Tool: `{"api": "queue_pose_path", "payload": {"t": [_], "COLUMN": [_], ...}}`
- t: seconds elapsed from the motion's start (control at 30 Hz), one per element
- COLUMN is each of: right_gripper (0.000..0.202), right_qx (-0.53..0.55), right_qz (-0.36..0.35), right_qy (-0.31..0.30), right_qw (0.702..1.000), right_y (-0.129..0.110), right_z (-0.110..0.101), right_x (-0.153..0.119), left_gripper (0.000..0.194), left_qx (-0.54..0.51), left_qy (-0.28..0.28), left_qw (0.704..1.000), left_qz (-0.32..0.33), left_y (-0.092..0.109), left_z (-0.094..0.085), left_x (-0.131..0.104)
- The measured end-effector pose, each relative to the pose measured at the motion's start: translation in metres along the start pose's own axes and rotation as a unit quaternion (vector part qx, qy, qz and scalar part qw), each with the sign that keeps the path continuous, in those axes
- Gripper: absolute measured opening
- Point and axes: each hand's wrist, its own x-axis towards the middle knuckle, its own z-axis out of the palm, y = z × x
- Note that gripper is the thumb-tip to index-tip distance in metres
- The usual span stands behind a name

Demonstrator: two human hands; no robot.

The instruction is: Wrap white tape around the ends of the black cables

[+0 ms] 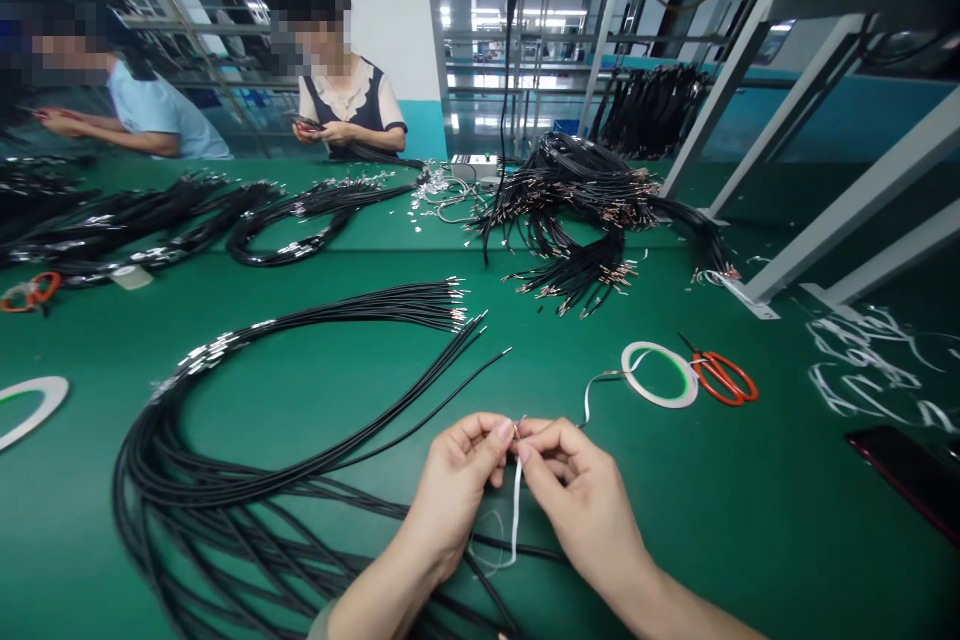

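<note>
My left hand (461,485) and my right hand (576,495) meet at the lower middle, fingertips pinched round a small cable end (516,431) with a copper-coloured bit showing. A narrow white tape strip (516,510) hangs down between them. From behind my right hand another strip runs to a white tape roll (660,375) lying flat on the green table (750,500). Left of my hands lies a large looped bundle of black cables (161,450), its bare ends pointing right. Some of its cables pass beneath my wrists.
Orange-handled scissors (727,380) lie beside the roll. A dark phone-like object (911,480) and white scraps (870,350) are at the right. Cable heaps (577,185) line the back. Two people (349,105) sit across the table; grey metal struts (832,210) stand at the right.
</note>
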Motion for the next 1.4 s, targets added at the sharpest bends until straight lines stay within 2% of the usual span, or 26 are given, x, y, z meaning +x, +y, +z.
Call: {"api": "queue_pose_path", "payload": {"t": [0.27, 0.73, 0.93, 1.4], "right_gripper": [0.009, 0.009, 0.008, 0.011], "right_qx": [-0.048, -0.015, 0.023, 0.019], "right_qz": [-0.028, 0.0, 0.013, 0.022], "right_qy": [-0.001, -0.011, 0.004, 0.004], "right_qw": [0.998, 1.0, 1.0, 1.0], "right_y": [-0.0038, -0.003, -0.0015, -0.0024], "right_z": [0.0021, -0.0003, -0.0002, -0.001], "right_x": [-0.0024, -0.0001, 0.0023, 0.0034], "left_gripper": [0.025, 0.023, 0.027, 0.023], "left_qx": [-0.01, -0.032, -0.011, 0.029], "left_qy": [-0.003, -0.012, -0.008, -0.001], "left_qw": [1.0, 0.999, 1.0, 0.998], "left_qz": [0.006, 0.01, 0.023, 0.048], "left_y": [-0.0018, 0.0003, 0.0023, 0.0034], "left_z": [-0.0001, 0.0006, 0.0018, 0.0037], "left_x": [0.0014, -0.0007, -0.0029, -0.0043]}}
